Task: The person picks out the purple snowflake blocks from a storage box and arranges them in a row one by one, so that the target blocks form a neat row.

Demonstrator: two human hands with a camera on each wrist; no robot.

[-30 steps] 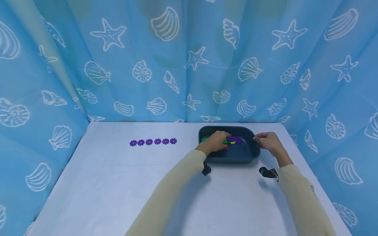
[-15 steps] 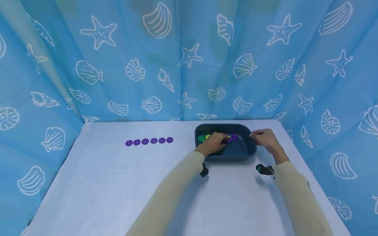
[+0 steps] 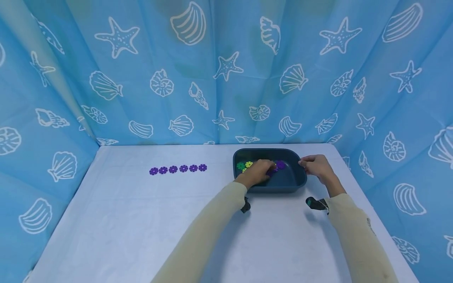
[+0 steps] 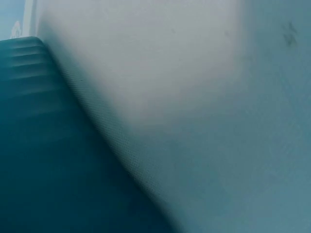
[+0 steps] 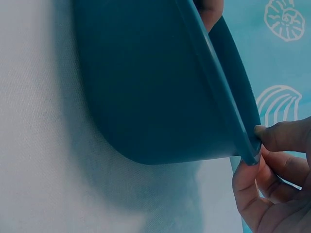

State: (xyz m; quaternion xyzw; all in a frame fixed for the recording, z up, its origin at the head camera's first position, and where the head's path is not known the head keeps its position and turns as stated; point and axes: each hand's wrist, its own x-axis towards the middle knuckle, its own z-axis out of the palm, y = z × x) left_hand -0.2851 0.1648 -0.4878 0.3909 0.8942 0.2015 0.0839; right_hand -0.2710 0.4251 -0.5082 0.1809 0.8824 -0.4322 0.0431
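A dark blue-grey plastic basin [image 3: 272, 190] stands on the table at the right of the head view. My left hand [image 3: 257, 173] reaches down into it, its fingertips among flower-shaped plastic discs; I cannot tell whether they pinch one. Purple discs [image 3: 280, 164] lie by those fingertips, and a green disc [image 3: 240, 166] and yellow discs [image 3: 249, 164] lie left of the hand. My right hand [image 3: 316, 165] pinches the basin's right rim between thumb and fingers, plain in the right wrist view [image 5: 282, 184]. Only the basin's outer wall [image 4: 63, 145] shows in the left wrist view.
Several purple flower discs [image 3: 183, 168] lie in a straight, evenly spaced row left of the basin. A white cloth [image 3: 141, 220] covers the table. Blue curtains with white shells and starfish [image 3: 198, 78] hang behind it and along both sides.
The head view has shifted slightly. My left hand has stirred the discs in the basin, so yellow ones now show at its left and the purple ones lie differently. The right hand keeps its hold.
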